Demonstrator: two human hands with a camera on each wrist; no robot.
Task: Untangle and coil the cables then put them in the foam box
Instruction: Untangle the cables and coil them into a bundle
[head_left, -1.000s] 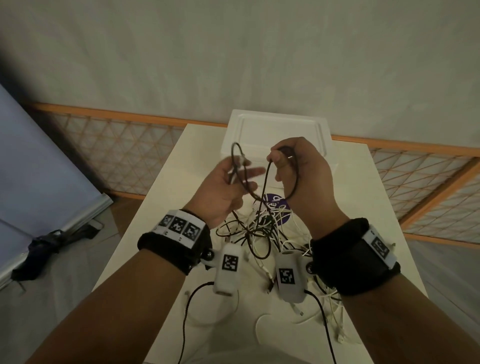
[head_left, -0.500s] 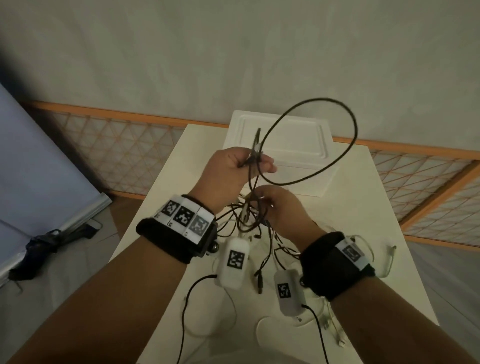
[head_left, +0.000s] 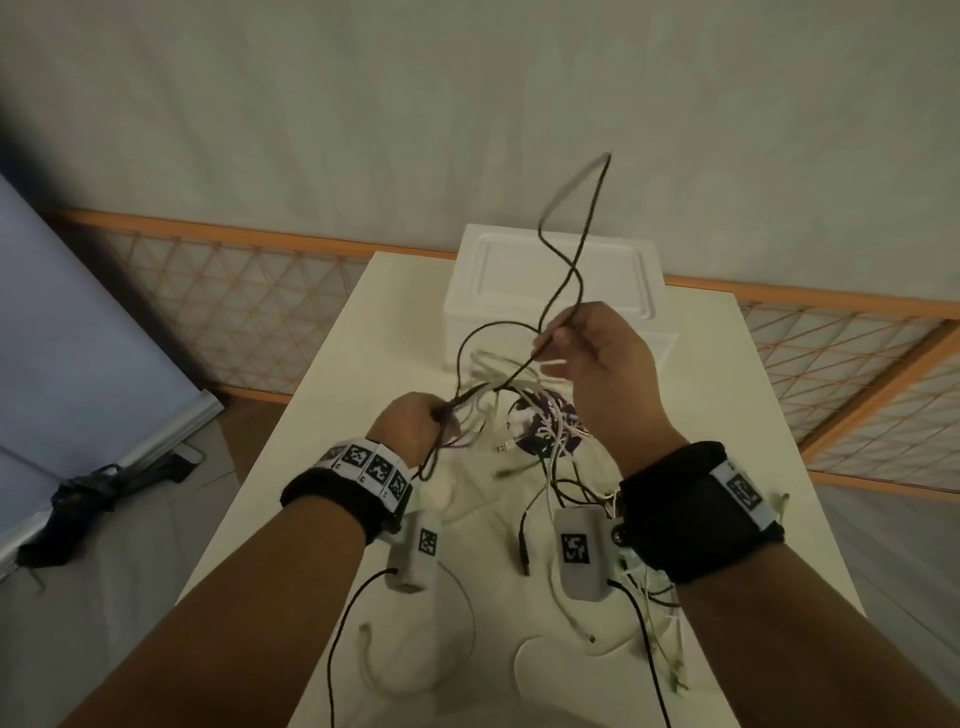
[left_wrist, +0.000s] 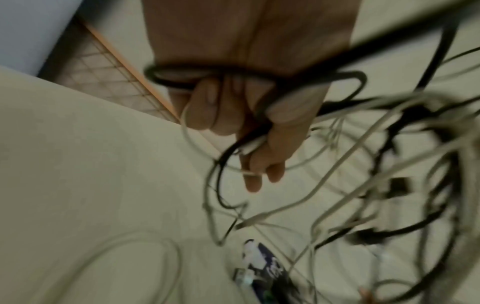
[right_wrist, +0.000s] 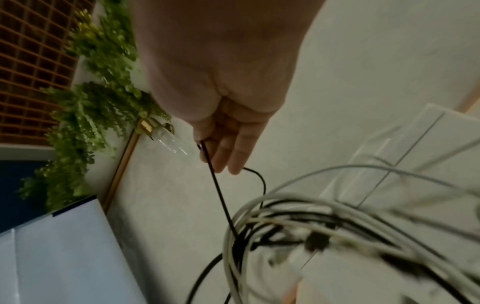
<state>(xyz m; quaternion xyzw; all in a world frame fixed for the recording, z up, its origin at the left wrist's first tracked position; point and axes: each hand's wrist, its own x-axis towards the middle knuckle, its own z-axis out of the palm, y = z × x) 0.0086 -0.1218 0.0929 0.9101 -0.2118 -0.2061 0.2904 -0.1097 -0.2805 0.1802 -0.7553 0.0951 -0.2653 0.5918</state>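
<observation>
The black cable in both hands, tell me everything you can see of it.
The black cable is thin, matte and flexible. The left hand grips a bunch of its turns together with white cables; the right hand pinches it higher up. A long, blurred loop rises above the foam box. It is not yet coiled.

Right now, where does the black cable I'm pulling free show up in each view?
Head: the black cable runs from the left hand, centre, through the right hand, looping up past the foam box.
Left wrist: wrapped round the curled fingers, upper centre.
Right wrist: a thin line dropping from the fingers, centre.
Shared landmark: the white cable tangle.
</observation>
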